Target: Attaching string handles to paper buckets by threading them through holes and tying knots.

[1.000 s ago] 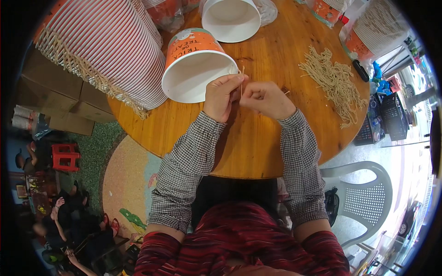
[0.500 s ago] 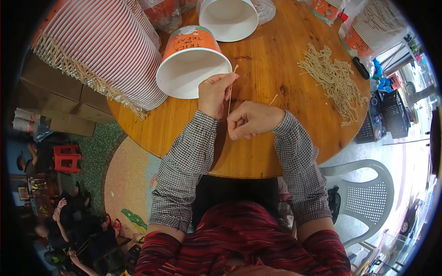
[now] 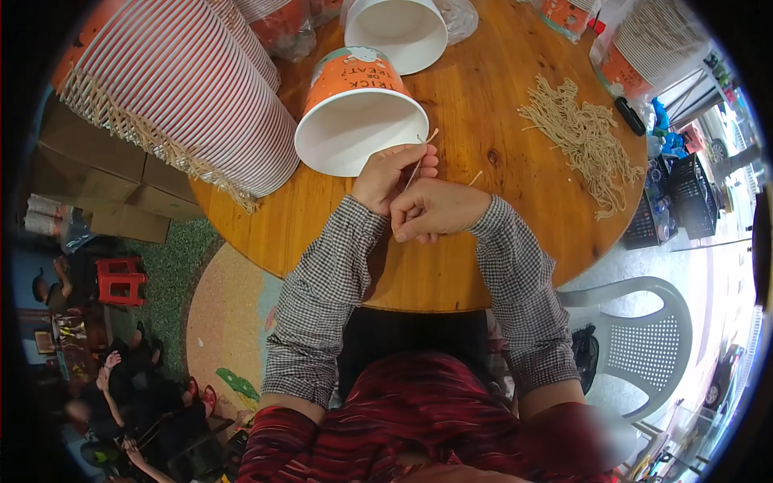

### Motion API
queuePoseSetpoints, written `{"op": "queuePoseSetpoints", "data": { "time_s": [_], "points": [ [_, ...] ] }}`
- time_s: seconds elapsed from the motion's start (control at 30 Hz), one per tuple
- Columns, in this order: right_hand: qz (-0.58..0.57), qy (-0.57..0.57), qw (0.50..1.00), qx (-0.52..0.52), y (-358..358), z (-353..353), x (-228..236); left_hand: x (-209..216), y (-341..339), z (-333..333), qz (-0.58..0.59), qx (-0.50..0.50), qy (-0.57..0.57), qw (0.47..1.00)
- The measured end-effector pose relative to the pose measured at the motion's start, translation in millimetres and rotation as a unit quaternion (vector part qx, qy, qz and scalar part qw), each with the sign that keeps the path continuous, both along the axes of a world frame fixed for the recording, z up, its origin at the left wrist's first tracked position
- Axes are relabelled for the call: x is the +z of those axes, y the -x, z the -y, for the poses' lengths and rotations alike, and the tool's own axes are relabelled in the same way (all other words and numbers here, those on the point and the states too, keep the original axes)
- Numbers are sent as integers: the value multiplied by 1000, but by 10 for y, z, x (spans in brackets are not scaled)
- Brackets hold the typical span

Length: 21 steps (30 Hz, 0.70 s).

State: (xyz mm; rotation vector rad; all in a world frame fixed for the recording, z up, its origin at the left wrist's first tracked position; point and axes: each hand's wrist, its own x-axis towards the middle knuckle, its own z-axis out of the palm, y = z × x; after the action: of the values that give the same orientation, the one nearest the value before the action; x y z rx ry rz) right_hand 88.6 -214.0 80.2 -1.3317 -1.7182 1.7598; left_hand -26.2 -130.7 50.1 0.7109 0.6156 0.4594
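Note:
A paper bucket [image 3: 354, 133], orange outside and white inside, lies tipped on the round wooden table with its mouth towards me. At its right rim my left hand [image 3: 386, 179] pinches a thin beige string [image 3: 415, 171] between thumb and fingers, and a short end sticks up past the fingertips. Just below and to the right, my right hand [image 3: 441, 208] is closed, thumb against forefinger, on the string's lower part, which its fingers mostly hide. Another short string end [image 3: 476, 178] shows beyond the right hand; I cannot tell whether it belongs to the same string.
A tall leaning stack of nested buckets [image 3: 201, 97] with string handles fills the left. Behind stands another white-lined bucket [image 3: 398, 36]. Loose beige strings [image 3: 580, 137] lie in a heap at right, near a black object [image 3: 630, 117] and bagged buckets [image 3: 644, 60]. A grey chair [image 3: 644, 346] stands at right.
The tipped bucket has shifted right and its mouth has turned slightly. My left hand has moved a little right with the string, closer to my right hand; less string shows between them.

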Motion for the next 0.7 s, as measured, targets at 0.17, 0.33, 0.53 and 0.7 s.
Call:
{"op": "queuePoseSetpoints", "data": {
  "time_s": [0.17,0.33,0.53,0.7],
  "points": [
    [0,8,1000,21,56,-8,-51,-107,-17,-33,-11,-19,-4,1000],
    [-42,-30,999,16,79,10,-90,-117,-35,-44,-43,21,-35,998],
    [-157,-40,987,3,91,29,-60,-131,-46,-96,-77,78,-70,991],
    [-219,-21,974,-60,100,146,123,-134,-65,-61,-242,159,-486,825]
  ]
}}
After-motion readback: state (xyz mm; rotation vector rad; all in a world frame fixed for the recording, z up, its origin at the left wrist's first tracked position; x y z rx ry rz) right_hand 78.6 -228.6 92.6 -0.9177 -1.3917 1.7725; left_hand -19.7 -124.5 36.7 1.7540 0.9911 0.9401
